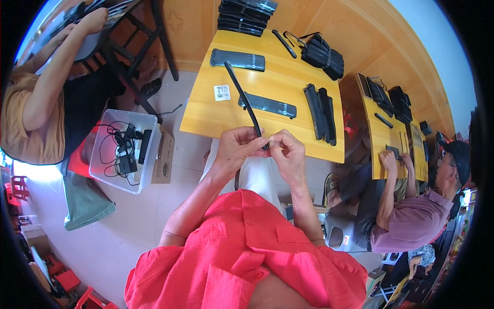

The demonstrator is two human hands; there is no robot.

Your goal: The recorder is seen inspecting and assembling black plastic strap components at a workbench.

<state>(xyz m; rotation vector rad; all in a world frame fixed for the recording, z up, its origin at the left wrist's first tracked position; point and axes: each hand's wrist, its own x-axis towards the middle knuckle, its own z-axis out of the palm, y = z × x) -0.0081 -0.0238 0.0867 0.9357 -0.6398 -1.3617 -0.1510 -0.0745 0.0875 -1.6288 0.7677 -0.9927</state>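
A long, narrow black strip [242, 95], seen nearly edge-on, rises from my hands over the near edge of the yellow table [200, 116]. My left hand [237, 148] is closed round its lower part, thumb on top. My right hand [288, 154] pinches at the strip's near end; the exact spot between its fingertips is hidden. Just beyond, partly crossed by the strip, lies a flat black sleeve [272, 105] with light printing. Farther off is a similar black sleeve [237, 59]. A white printed label [222, 92] lies left of the strip.
Several black strips [320, 114] lie at the table's right. At the far side are a stack of black sleeves [246, 18], a tied black bundle [323, 55] and a single strip [284, 44]. Left on the floor stands a clear bin [98, 170] with cables. People work at both sides.
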